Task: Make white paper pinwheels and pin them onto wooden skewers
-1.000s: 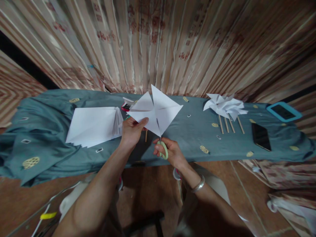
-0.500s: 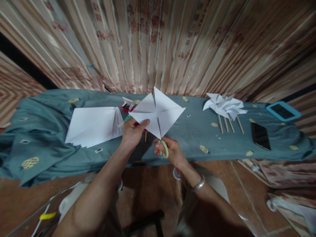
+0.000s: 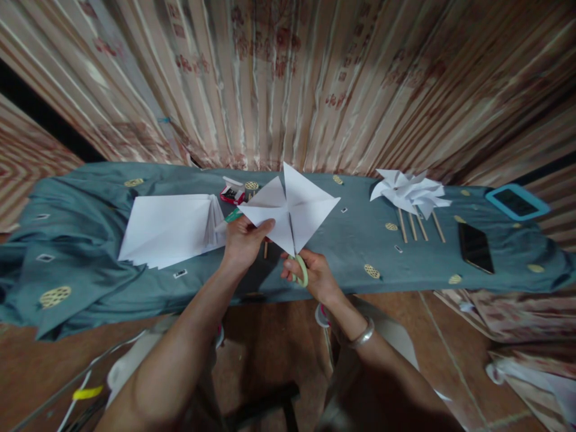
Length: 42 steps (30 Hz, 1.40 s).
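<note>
A square white sheet of paper point(image 3: 309, 207), turned corner-up, is held above the cloth by my left hand point(image 3: 245, 243), thumb on top and fingers beneath. Creases cross its middle, and slits run inward from its top and bottom corners. My right hand point(image 3: 312, 273) is closed around a pair of scissors point(image 3: 302, 273) with light green handles. Their blades lie along the bottom slit, mostly hidden by the paper. Part of a green thing point(image 3: 233, 215) shows behind my left hand; I cannot tell what it is.
A stack of white paper point(image 3: 168, 228) lies left, near a small open red box point(image 3: 233, 192). On the right are paper pinwheels point(image 3: 407, 191) on wooden sticks, a dark phone point(image 3: 476, 247) and a blue-framed tablet point(image 3: 517, 202). A pleated curtain point(image 3: 288, 90) hangs behind the cloth-covered table point(image 3: 351, 264).
The paper has shifted slightly right, and its top corner sits a little lower. Both hands keep their grips, with the scissors still at the bottom slit.
</note>
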Available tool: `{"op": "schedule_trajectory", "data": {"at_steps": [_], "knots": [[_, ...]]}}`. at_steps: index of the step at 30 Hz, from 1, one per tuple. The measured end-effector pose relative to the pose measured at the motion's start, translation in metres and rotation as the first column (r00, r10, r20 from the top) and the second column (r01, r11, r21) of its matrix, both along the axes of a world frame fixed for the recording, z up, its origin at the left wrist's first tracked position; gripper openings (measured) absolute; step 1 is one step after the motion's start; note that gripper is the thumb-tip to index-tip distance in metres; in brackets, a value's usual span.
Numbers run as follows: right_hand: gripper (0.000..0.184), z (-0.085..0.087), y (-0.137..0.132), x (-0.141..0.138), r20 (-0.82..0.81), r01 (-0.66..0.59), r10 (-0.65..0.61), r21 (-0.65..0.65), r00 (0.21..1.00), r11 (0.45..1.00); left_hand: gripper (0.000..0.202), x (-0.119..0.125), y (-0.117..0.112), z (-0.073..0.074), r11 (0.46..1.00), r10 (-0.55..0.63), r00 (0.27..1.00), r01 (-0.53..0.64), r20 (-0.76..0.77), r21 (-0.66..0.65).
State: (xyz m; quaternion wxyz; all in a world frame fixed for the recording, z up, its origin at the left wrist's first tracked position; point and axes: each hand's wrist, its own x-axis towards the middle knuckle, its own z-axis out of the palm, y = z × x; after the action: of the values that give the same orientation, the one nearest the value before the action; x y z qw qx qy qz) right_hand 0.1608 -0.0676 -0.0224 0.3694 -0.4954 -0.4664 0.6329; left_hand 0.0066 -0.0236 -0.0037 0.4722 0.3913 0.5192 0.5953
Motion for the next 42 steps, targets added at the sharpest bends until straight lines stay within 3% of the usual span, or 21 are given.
{"op": "schedule_trajectory", "data": {"at_steps": [11, 18, 21, 23, 27, 30, 31, 33, 36, 39, 42], "knots": [[0.043, 0.001, 0.000, -0.001, -0.019, 0.013, -0.013, -0.002, 1.000, 1.000, 0.023, -0.001, -0.002, -0.002, 1.000, -0.014, 0.999, 0.014, -0.039, -0.002], [0.045, 0.001, -0.005, 0.008, -0.014, -0.134, 0.133, -0.027, 0.991, 0.991, 0.022, -0.003, 0.005, -0.009, 0.999, 0.044, 0.999, -0.044, 0.006, -0.012], [0.049, -0.003, -0.007, 0.026, 0.057, -0.182, 0.186, -0.074, 0.981, 0.981, 0.027, -0.007, 0.009, -0.010, 0.997, 0.075, 0.996, -0.074, 0.052, -0.012], [0.049, -0.005, -0.007, 0.046, 0.213, -0.148, 0.147, -0.008, 0.966, 0.989, 0.031, -0.010, 0.012, -0.009, 0.996, 0.089, 0.994, -0.088, 0.064, -0.015], [0.052, -0.004, -0.002, 0.092, 0.595, -0.061, -0.049, 0.163, 0.802, 0.985, 0.033, -0.008, 0.013, -0.007, 0.997, 0.078, 0.994, -0.077, 0.080, -0.020], [0.056, 0.000, 0.004, 0.120, 0.835, 0.052, -0.297, 0.309, 0.462, 0.950, 0.035, 0.003, 0.010, -0.011, 0.999, -0.032, 0.986, 0.038, 0.163, -0.034], [0.058, 0.001, 0.006, 0.127, 0.874, 0.068, -0.327, 0.325, 0.359, 0.943, 0.036, 0.008, 0.008, -0.014, 0.994, -0.084, 0.978, 0.095, 0.190, -0.049], [0.063, 0.000, 0.010, 0.137, 0.913, 0.069, -0.335, 0.328, 0.232, 0.942, 0.039, 0.020, 0.004, -0.021, 0.970, -0.192, 0.952, 0.221, 0.237, -0.105], [0.067, -0.004, 0.016, 0.143, 0.929, 0.009, -0.334, 0.337, 0.161, 0.941, 0.038, 0.034, -0.002, -0.034, 0.932, -0.279, 0.942, 0.312, 0.185, -0.184], [0.064, -0.011, 0.021, 0.142, 0.929, -0.072, -0.354, 0.362, 0.103, 0.929, 0.030, 0.042, -0.002, -0.046, 0.935, -0.307, 0.950, 0.311, 0.052, -0.168], [0.061, -0.015, 0.026, 0.140, 0.926, -0.122, -0.372, 0.378, 0.066, 0.918, 0.042, 0.045, 0.001, -0.053, 0.944, -0.296, 0.955, 0.290, -0.017, -0.157]]}}
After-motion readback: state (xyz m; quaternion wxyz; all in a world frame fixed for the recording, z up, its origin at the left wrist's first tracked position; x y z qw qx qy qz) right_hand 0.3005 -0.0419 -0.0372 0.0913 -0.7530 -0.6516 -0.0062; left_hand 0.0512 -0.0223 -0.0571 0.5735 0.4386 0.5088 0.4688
